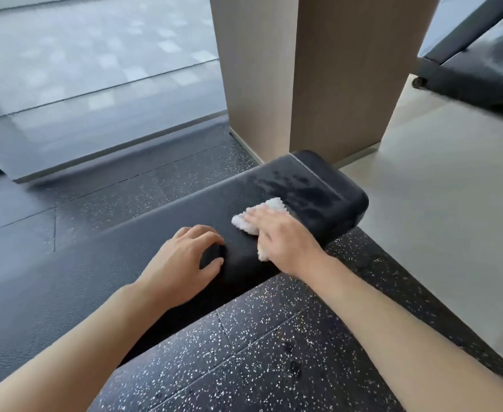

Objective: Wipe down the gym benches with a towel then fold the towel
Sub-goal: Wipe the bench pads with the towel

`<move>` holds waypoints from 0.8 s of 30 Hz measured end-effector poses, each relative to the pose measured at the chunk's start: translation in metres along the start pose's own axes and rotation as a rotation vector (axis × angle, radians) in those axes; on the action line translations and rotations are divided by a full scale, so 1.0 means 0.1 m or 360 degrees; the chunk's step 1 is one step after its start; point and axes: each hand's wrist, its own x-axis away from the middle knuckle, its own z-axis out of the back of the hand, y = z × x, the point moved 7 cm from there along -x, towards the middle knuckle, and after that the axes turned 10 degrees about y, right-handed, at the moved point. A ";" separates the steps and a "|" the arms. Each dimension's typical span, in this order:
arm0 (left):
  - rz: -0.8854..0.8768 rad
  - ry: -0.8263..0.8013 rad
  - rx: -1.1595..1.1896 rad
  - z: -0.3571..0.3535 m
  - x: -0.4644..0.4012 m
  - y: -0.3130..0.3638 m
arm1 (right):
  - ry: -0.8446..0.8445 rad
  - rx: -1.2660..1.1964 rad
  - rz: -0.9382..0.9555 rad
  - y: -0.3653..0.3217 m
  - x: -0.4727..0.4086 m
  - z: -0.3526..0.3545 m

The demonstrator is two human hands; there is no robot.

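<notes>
Wiping looks partway done to me: damp streaks mark the far end of the black padded bench [161,242], the nearer stretch looks dry, and folding hasn't begun. My left hand [181,263] rests on the pad, fingers loosely curled and holding nothing. Just right of it, my right hand [280,233] presses flat, fingers straight, on the bunched white towel [269,208], which peeks out past the fingertips.
</notes>
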 end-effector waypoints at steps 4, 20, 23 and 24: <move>-0.0053 -0.0068 -0.0043 0.02 -0.04 -0.05 | 0.0067 0.0166 -0.0336 0.61 -0.64 0.23; -0.0211 0.0076 0.0154 -0.17 -0.45 -0.29 | -0.0089 0.0154 -0.0240 0.08 -0.04 0.19; -0.0200 0.0066 0.0185 -0.20 -0.55 -0.28 | -0.0001 0.0248 -0.0470 0.46 -0.27 0.35; -0.0182 0.0072 0.0204 -0.21 -0.55 -0.30 | 0.0047 0.0275 -0.0569 0.56 -0.45 0.32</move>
